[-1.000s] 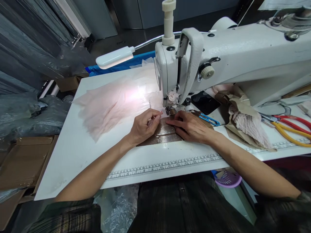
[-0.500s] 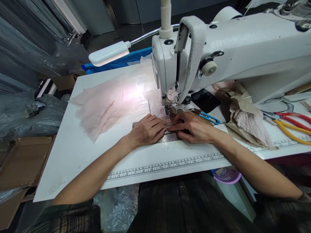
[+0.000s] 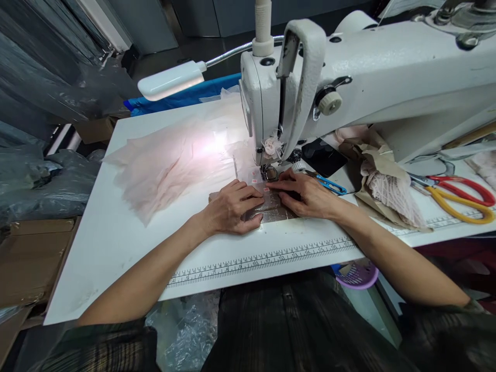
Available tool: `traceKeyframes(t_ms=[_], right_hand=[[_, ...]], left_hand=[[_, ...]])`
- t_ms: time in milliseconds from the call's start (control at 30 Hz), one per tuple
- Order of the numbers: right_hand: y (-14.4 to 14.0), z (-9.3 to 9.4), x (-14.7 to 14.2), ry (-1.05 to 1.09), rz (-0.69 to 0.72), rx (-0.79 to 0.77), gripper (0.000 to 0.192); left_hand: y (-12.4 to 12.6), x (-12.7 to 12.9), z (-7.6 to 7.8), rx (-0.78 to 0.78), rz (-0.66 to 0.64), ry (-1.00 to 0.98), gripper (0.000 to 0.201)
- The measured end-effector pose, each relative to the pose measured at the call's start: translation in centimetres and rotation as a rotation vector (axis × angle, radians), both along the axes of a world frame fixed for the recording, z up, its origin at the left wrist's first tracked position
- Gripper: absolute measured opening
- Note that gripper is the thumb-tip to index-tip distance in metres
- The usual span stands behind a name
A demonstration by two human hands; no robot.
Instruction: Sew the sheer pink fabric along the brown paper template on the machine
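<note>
My left hand [image 3: 234, 207] lies palm down with its fingers stretched over sheer fabric [image 3: 273, 213] at the front of the sewing machine [image 3: 260, 103]. From the other side, my right hand [image 3: 308, 195] rests on the same fabric, its fingers extended toward the needle area and apart from the left hand. A pale pink sheer cloth [image 3: 163, 165] spreads out left of the machine, lit by its lamp. A ruffled pink fabric flower [image 3: 272, 147] hangs at the machine head near the needle. The presser foot is partly visible just beyond my fingers.
Blue thread snips [image 3: 330, 184] and a black phone [image 3: 324, 156] lie right of my right hand. Farther right are lace in brown paper [image 3: 393, 194] and red-and-yellow-handled scissors [image 3: 461, 194]. A printed ruler [image 3: 256, 263] runs along the table's front edge. A purple basket [image 3: 360, 276] is below.
My fingers have come apart and flattened, where they were bunched close together on the fabric. More of the fabric shows between my hands. The view has shifted slightly.
</note>
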State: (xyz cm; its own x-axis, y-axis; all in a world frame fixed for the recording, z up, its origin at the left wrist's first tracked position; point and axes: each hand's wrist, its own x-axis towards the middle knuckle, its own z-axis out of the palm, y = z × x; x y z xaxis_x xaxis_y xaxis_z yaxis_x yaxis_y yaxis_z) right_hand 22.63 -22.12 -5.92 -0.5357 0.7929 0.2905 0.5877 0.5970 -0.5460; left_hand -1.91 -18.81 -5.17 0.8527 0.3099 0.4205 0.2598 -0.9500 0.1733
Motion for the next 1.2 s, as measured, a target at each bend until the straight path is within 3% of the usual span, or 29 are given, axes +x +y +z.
traceKeyframes(t_ms=[333,833,1200], right_hand=[[-0.1,-0.2,-0.3,-0.1,0.029,0.129,0.039],[-0.1,0.1,-1.3,-0.291,-0.091,0.065,0.041],[-0.5,0.1,-1.0,-0.264,-0.083,0.07,0.038]], left_hand=[[0.0,-0.1,0.0,0.025,-0.004,0.006,0.027],[0.1,-0.1,0.4,0.084,0.081,0.138,0.038],[0.5,0.0,0.7,0.055,0.137,0.268,0.047]])
